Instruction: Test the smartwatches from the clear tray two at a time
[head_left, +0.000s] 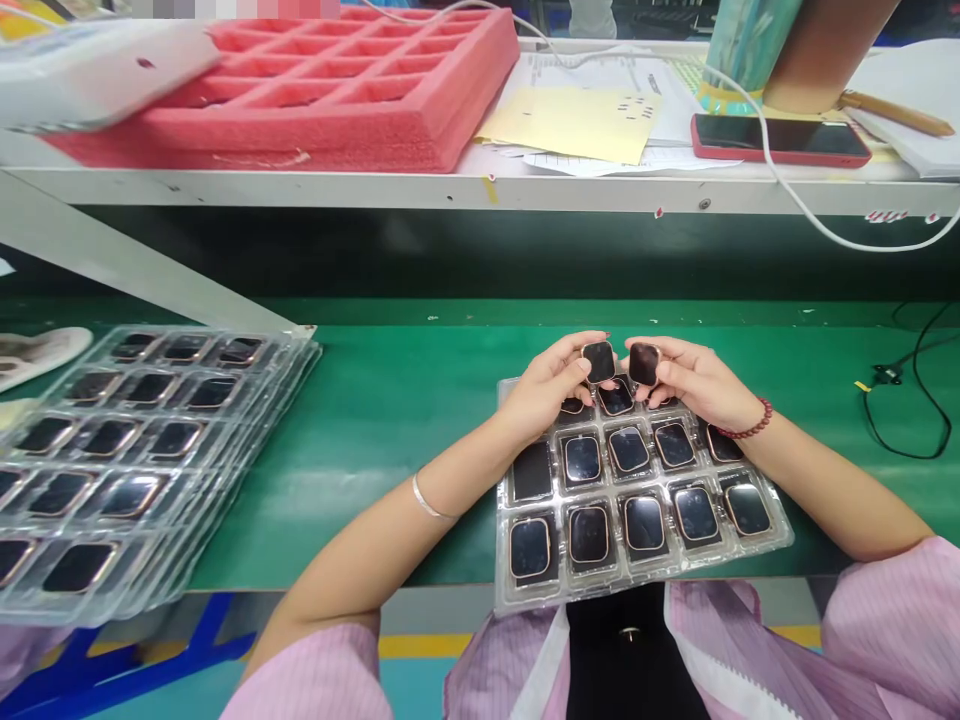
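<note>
Stretching across the view, a smooth green counter [390,430] sits below a white shelf [360,188] that carries a spongy red foam block [442,125] with square pockets, papers [577,120] and a phone [780,140]. At left on the counter lies a stack of clear plastic trays [161,400]; nearer the person, a glossy, molded tray [487,590] holds rounded-square dark screens with thin metallic rims. Above its far edge, the left hand [551,385] pinches one small dark screen [599,362] between thumb and fingers, and the right hand [697,380] pinches another screen [643,364] beside it.
</note>
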